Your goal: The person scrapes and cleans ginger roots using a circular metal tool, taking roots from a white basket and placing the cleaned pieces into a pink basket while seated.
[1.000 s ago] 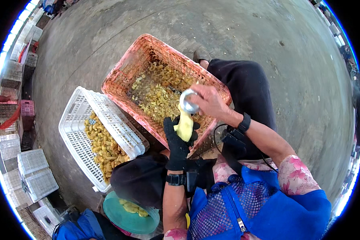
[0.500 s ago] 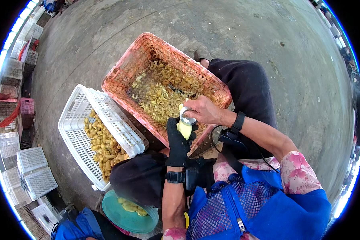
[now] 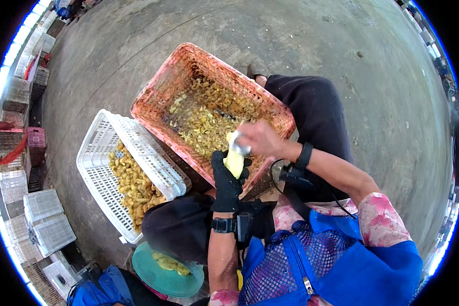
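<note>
Fingers of the gloved left hand (image 3: 226, 179) curl around a pale yellow piece of fruit (image 3: 234, 159) held above the near edge of the pink crate (image 3: 153, 97), while the bare right hand (image 3: 260, 138) pinches a small metal tool (image 3: 239, 148) against its top.

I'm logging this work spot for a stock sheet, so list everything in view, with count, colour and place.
Pink crate: one, pink, centre, tilted, holding yellow scraps.
White crate: one, white, left of the pink crate, holding yellow pieces.
Teal bowl: one, teal, bottom, by the knee, with a few yellow pieces.
Stacked crates: several, white and pink, along the left edge.
Concrete floor: grey, all around.
Yellow piece: one, pale yellow, held over the pink crate.
Metal tool: one, silvery, against the yellow piece.
Left hand: black glove, gripping the yellow piece.
Right hand: bare, holding the metal tool.
</note>
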The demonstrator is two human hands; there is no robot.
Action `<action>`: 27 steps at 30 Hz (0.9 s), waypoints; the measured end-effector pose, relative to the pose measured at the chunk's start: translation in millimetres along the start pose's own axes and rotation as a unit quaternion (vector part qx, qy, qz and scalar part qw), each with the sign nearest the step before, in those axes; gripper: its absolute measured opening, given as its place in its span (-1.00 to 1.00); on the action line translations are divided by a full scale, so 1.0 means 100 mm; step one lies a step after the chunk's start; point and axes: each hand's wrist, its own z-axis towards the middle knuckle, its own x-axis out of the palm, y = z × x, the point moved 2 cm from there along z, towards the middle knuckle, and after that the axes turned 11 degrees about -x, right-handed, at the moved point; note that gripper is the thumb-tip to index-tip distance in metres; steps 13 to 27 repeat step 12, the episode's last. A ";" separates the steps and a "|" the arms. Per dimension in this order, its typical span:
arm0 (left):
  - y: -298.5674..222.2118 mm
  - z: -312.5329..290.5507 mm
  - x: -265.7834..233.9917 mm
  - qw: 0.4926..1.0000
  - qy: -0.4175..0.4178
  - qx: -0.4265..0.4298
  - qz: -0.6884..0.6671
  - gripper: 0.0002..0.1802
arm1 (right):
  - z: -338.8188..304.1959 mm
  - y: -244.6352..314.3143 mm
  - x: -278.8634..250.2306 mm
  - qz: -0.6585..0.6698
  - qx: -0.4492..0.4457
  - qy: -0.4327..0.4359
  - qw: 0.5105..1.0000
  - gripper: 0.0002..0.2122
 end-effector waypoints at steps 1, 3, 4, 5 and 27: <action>-0.04 -0.01 -0.04 0.997 -0.023 0.046 0.049 -0.20 | 0.04 -0.08 -0.08 -0.032 0.029 -0.029 0.999 -0.81; -0.10 -0.01 -0.03 0.990 -0.037 0.091 0.099 -0.25 | 0.03 -0.27 -0.31 -0.098 0.100 -0.085 0.987 -0.80; -0.13 -0.06 -0.02 0.995 -0.004 0.073 0.071 -0.25 | 0.07 -0.23 -0.41 -0.019 0.161 -0.121 0.979 -0.80; -0.13 -0.09 0.02 0.995 0.016 0.078 0.054 -0.31 | 0.09 -0.22 -0.43 0.046 0.208 -0.131 0.968 -0.79; -0.09 -0.29 0.31 0.946 -0.008 0.203 0.254 -0.37 | -0.12 -0.14 -0.11 0.246 0.319 -0.116 0.908 -0.76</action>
